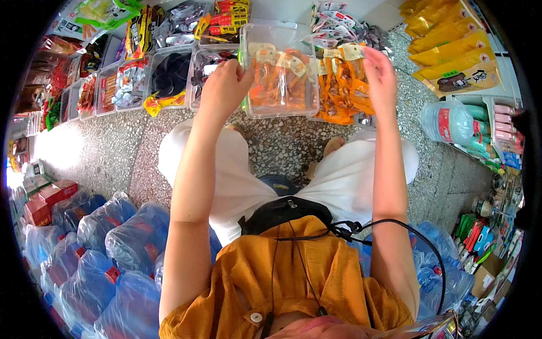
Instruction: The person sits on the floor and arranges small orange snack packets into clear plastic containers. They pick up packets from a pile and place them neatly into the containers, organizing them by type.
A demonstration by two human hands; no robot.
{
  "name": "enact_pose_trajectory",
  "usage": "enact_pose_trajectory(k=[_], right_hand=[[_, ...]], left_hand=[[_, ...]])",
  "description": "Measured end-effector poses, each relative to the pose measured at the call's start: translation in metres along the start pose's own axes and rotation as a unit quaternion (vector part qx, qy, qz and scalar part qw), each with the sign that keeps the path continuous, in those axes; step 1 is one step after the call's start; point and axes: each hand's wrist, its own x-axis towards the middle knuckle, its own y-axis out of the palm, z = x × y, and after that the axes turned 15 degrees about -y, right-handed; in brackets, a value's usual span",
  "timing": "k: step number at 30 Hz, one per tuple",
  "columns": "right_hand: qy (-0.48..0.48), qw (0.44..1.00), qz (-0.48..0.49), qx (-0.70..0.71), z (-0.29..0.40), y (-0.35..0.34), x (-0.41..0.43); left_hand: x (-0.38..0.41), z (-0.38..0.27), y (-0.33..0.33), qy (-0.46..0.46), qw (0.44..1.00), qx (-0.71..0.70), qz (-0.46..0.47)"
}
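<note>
A clear plastic bin (281,111) stands in front of me, with several orange snack packets (281,80) inside. My left hand (224,87) is at its left side, above a neighbouring bin of dark and silver packets; its fingertips are bent down, and whether they grip anything cannot be told. To the right of the clear bin lies a pile of orange vacuum packs (343,87) with pale tops. My right hand (381,74), slightly blurred, is at the right edge of this pile, its fingers beside a pale pack top; a hold on it cannot be made out.
More clear bins with dark packets (171,72) and sausage sticks (109,91) run to the left. Yellow pouches (457,63) hang at the upper right above a large clear bottle (446,123). Bagged blue water jugs (89,279) stand behind me on the left.
</note>
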Motion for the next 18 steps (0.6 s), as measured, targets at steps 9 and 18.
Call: enact_pose_trajectory(k=[9, 18], right_hand=[[0.098, 0.953, 0.249, -0.142, 0.048, 0.064, -0.007], [0.098, 0.962, 0.098, 0.235, 0.065, 0.074, -0.011]], left_hand=[[0.006, 0.008, -0.017, -0.083, 0.978, -0.159, 0.111], [0.009, 0.026, -0.050, 0.023, 0.941, -0.317, 0.114]])
